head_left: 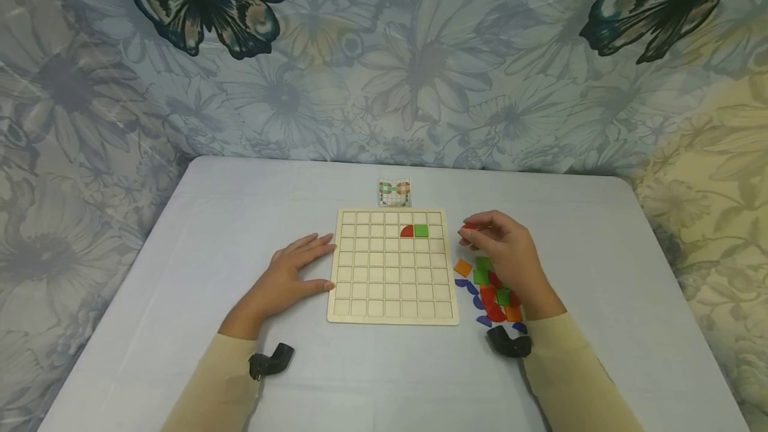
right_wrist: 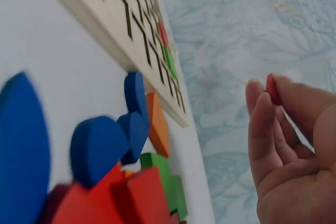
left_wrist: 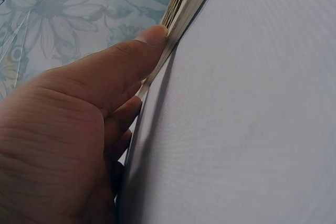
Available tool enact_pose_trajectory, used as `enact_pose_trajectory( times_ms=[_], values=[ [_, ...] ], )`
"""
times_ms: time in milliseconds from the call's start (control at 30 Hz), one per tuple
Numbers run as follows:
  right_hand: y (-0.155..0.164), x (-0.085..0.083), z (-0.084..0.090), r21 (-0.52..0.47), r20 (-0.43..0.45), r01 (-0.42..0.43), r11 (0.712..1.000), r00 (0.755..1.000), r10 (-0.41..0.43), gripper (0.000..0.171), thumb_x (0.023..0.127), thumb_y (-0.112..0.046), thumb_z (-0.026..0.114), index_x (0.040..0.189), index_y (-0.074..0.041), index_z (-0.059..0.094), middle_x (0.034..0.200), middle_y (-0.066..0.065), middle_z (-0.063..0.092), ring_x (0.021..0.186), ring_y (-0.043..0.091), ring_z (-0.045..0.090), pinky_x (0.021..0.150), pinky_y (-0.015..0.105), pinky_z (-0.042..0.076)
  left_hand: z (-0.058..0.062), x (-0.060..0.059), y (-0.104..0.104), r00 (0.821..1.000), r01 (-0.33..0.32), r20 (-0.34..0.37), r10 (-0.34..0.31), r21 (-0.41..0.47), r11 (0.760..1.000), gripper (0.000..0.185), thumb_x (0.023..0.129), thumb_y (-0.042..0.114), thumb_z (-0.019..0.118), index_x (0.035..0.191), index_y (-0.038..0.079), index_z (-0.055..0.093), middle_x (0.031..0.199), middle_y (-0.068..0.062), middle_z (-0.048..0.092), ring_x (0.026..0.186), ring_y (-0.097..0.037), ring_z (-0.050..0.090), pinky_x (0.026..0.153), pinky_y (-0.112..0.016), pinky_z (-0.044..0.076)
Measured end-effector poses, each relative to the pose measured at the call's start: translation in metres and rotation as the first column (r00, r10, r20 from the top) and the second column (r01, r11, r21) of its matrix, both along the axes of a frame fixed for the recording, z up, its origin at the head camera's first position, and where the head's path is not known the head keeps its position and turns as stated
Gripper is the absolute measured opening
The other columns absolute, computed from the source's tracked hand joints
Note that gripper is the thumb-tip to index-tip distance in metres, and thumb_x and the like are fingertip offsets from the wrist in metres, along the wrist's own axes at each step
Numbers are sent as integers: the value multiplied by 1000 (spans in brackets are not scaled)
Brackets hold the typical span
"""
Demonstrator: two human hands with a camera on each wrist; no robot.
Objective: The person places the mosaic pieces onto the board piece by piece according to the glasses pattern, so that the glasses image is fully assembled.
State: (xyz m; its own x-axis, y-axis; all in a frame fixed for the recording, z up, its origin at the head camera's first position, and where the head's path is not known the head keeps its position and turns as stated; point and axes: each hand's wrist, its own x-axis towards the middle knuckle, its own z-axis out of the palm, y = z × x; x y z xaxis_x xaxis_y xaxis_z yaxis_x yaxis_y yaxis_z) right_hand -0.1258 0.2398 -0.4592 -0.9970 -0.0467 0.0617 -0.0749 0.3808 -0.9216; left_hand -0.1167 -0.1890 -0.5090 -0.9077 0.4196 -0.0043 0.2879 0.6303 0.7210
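**Red piece held up, wooden grid board steadied**

The right hand (head_left: 507, 252) pinches a small red piece (right_wrist: 271, 88) between thumb and fingertips, lifted above the table just off the board's right edge. The wooden grid board (head_left: 393, 265) lies flat, pale, cut into square cells; a red quarter-circle (head_left: 407, 231) and a green square (head_left: 421, 231) sit side by side in its second row. The left hand (head_left: 294, 272) rests flat on the table, its thumb touching the board's left edge.

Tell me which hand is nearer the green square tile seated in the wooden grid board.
Right. The right hand, pinching a small red piece, hovers just past the board's right edge near the green square tile. The left hand rests against the wooden grid board's left edge, farther away.
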Motion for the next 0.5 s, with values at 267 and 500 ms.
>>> enact_pose_trajectory(
  times_ms=[267,500],
  values=[
    [-9,-12,2,31,-8,1,1000,1000,-1,31,107,-22,75,127,2,73,108,10,76,93,24,72,82,29,60,1,0,0,1000,2,5,-2,-5,1000,77,90,34,93,158,17,61,170,8,43,161,-28,28,123,-62,15],
    [-18,-22,3,-20,26,-10,1000,1000,11,28,107,-13,72,129,4,71,110,15,73,94,29,70,83,27,59,0,0,0,1000,-2,12,2,-11,1000,78,90,36,93,158,18,61,170,8,43,161,-28,27,123,-63,15]
  ],
)
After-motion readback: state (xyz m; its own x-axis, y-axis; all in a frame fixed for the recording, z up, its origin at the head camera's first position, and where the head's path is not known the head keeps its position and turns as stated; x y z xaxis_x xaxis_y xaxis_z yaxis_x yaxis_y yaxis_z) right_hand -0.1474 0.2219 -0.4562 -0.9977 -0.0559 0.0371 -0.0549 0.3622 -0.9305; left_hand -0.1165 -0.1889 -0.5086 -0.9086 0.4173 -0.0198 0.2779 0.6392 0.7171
